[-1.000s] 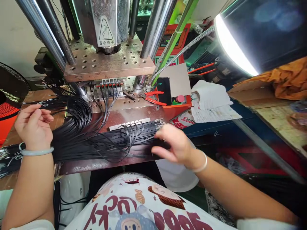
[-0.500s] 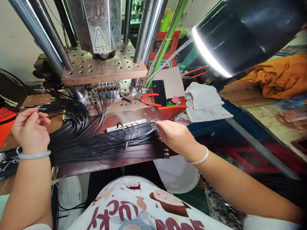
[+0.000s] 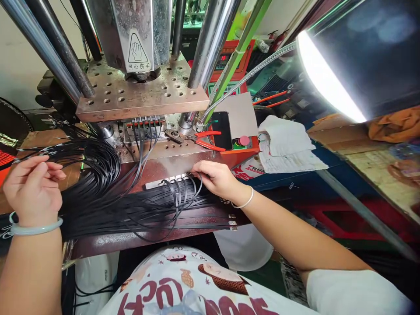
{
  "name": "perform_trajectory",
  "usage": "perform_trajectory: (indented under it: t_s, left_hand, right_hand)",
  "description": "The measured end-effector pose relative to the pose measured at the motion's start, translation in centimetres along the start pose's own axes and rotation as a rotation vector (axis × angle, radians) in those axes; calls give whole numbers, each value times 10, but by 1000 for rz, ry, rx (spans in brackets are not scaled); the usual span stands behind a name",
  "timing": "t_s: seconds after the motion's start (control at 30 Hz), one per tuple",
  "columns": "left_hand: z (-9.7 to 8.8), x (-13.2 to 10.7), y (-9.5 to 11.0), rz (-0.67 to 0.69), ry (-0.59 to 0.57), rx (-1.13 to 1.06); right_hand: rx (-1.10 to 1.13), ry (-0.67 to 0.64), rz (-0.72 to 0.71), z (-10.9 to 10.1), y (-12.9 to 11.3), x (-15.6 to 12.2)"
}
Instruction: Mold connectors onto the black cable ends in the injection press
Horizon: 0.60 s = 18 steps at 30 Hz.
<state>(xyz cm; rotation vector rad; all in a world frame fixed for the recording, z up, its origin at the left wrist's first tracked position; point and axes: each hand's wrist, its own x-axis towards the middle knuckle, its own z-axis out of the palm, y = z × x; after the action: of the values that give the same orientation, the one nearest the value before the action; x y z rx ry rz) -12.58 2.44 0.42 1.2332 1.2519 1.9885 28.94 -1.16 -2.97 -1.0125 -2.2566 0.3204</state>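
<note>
On the right end of a pale slotted strip (image 3: 155, 184) my right hand (image 3: 218, 178) pinches the end of a black cable (image 3: 198, 187), which loops down toward me. Several other cables are seated in that strip and curve over a flat bundle of black cables (image 3: 111, 214). My left hand (image 3: 34, 190) is raised at the far left, thumb and fingertips drawn together beside the cable ends of a coiled bundle (image 3: 105, 159). Whatever it may hold is too small to make out.
A press with a drilled plate (image 3: 144, 103) stands ahead, with cables in the fixture (image 3: 146, 127) beneath it. Red-handled pliers (image 3: 208, 140) lie at its base. To the right are a control box with a pink button (image 3: 243, 140), white cloths (image 3: 288, 146) and a bright lamp (image 3: 328, 78).
My right hand has moved left from the cable ends to the slotted strip, bringing a cable with it. My left hand has shifted slightly left and down. The view has shifted a little.
</note>
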Motion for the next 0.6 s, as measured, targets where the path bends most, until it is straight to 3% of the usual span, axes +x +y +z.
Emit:
perform_trajectory:
  t_s: [0.47,0.57,0.6]
  left_hand:
    - [6,-6,6,7,-40,53]
    - [5,-15,19,78,-37,64]
    - [7,-19,25,82,-96,93]
  right_hand:
    - [-60,2,-98,7,2,-6]
    - [-42,-57,-94,-2,-1,-7]
    - [-19,-87,-71,-6,1,-5]
